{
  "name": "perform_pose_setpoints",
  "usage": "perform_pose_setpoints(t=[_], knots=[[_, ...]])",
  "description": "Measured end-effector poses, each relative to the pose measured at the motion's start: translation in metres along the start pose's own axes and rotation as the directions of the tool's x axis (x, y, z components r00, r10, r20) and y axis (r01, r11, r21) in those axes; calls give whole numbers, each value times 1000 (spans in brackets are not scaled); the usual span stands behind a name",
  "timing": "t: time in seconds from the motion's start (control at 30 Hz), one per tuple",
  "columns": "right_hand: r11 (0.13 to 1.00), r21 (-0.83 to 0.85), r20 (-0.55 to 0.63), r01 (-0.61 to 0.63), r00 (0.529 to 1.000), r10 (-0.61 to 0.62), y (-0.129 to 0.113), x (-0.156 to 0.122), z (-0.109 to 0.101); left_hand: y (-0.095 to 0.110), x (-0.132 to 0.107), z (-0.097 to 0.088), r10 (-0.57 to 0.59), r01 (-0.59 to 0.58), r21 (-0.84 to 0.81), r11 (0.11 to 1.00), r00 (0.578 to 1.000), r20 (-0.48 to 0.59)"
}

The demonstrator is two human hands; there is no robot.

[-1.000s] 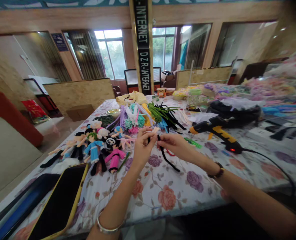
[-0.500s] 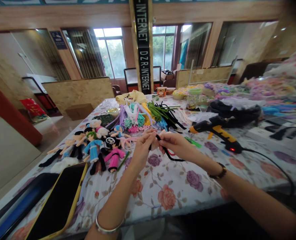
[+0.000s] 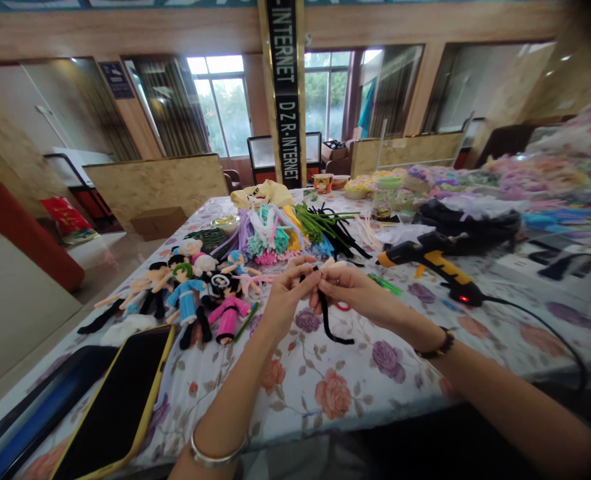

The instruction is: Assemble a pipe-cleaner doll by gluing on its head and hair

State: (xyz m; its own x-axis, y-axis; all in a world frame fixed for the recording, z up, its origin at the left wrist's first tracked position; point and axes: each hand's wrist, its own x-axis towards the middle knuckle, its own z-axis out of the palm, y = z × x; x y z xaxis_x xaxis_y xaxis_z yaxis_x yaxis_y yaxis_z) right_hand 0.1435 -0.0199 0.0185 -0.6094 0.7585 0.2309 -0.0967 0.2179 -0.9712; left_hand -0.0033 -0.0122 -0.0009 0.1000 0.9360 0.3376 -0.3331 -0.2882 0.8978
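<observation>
Both hands meet above the flowered tablecloth [image 3: 332, 393], pinching a black pipe cleaner [image 3: 328, 327] between them. My left hand [image 3: 288, 293] is closed, with its thumb and fingers on the upper end. My right hand [image 3: 350, 290] is closed too, its fingertips pressed against the same piece close to the left thumb. From the fingers the loose end hangs down and bends to the right at its tip. A skin-coloured bit [image 3: 328, 265] shows just behind the fingertips, and what it belongs to is hidden. A red ring-shaped thing [image 3: 343, 307] peeks out below the right hand.
Several small pipe-cleaner dolls [image 3: 182, 297] lie left of my hands. Bundles of coloured pipe cleaners [image 3: 270, 233] are behind. At right rests a corded glue gun [image 3: 432, 263] with a red light on. A yellow-cased phone [image 3: 120, 400] lies front left; green sticks [image 3: 386, 285] lie near the right wrist.
The pipe cleaner's loose end has swung from pointing right under my right hand to hanging lower, nearer the middle. My fingers have shifted slightly on it.
</observation>
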Motion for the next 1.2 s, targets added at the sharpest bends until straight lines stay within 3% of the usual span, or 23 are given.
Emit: perform_pose_setpoints(t=[0.1,0.23,0.47,0.67,0.9,0.97,1.03,1.1,1.2], knots=[[997,-61,1,-49,999,49,-1,0,-3,-2,3,-4,47,-48,74,996,999,16],[982,-174,-72,-71,996,59,0,0,-6,-4,6,-6,110,-102,131,986,992,-56],[997,58,-298,45,954,-26,4,2,-7,-10,7,-4,34,-18,180,983,996,-84],[999,39,-394,16,919,0,11,2,-10,-6,7,-6,125,-94,370,924,990,-59],[993,120,-362,8,931,37,25,5,-16,-1,8,-7,117,-139,442,886,990,76],[999,48,-330,-1,944,17,25,6,-22,-2,9,-9,139,-164,460,873,986,88],[990,-135,-302,-26,953,-16,23,5,-31,-2,11,-12,158,-168,493,854,985,62],[888,-450,-305,-93,951,-55,22,4,-41,-1,12,-15,156,-147,513,846,987,25],[462,-827,-357,-320,934,7,28,1,-53,3,13,-18,131,-106,505,857,991,-14]])
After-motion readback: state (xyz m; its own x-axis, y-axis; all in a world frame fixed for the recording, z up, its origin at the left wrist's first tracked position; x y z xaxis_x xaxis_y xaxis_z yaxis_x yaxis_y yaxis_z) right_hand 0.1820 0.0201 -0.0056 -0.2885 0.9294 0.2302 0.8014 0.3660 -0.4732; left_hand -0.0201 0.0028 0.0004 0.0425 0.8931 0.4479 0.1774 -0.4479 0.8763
